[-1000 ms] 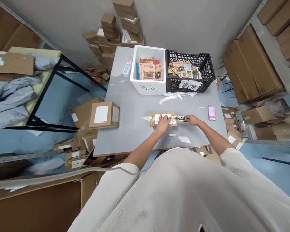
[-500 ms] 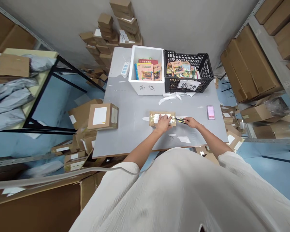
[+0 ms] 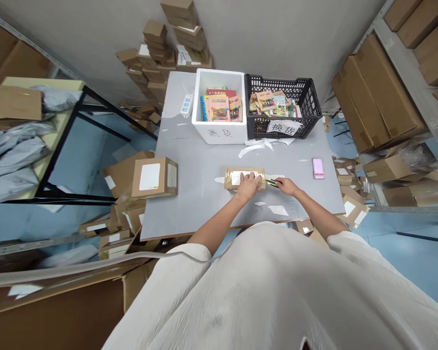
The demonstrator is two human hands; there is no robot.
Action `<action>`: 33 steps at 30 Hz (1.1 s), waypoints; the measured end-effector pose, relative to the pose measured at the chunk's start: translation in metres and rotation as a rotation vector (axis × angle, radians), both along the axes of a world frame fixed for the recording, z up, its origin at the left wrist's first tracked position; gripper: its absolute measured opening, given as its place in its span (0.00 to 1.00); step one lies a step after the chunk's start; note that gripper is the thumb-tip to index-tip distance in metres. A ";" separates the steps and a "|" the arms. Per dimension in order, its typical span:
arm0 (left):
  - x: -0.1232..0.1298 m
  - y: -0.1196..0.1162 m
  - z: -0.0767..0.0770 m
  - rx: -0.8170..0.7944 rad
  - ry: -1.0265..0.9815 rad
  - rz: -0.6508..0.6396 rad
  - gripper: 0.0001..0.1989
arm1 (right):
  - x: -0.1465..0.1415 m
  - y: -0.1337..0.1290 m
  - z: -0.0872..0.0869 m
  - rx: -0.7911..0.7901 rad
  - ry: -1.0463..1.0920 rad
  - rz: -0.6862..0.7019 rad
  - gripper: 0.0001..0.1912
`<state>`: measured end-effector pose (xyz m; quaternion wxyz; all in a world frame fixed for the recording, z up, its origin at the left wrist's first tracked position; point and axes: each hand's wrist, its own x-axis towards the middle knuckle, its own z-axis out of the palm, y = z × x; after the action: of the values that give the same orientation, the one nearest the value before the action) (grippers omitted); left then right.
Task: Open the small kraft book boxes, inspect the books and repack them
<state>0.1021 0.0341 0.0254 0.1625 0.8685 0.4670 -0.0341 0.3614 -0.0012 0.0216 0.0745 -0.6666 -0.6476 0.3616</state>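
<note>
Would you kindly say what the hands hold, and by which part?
The right hand grips a slim tool by its end away from the box, which the left hand touches.

Parcel (image 3: 237, 178), crate (image 3: 257, 127), phone (image 3: 318, 168) on table (image 3: 193, 209)

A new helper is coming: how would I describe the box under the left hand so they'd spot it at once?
On the grey table, look nearer than the white bin and black crate. The narrow, shiny-taped brown box there lies under the left hand. Unlike the bulkier box at the table's left edge, it is small and slim.
</note>
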 end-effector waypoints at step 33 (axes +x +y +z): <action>-0.011 0.049 -0.011 0.046 -0.044 -0.030 0.31 | -0.013 -0.028 0.029 0.139 -0.382 0.256 0.28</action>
<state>0.0911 0.0830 0.0140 0.1522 0.8795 0.4509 -0.0064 0.3480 -0.0289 0.0502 -0.0499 -0.6286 -0.7525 0.1901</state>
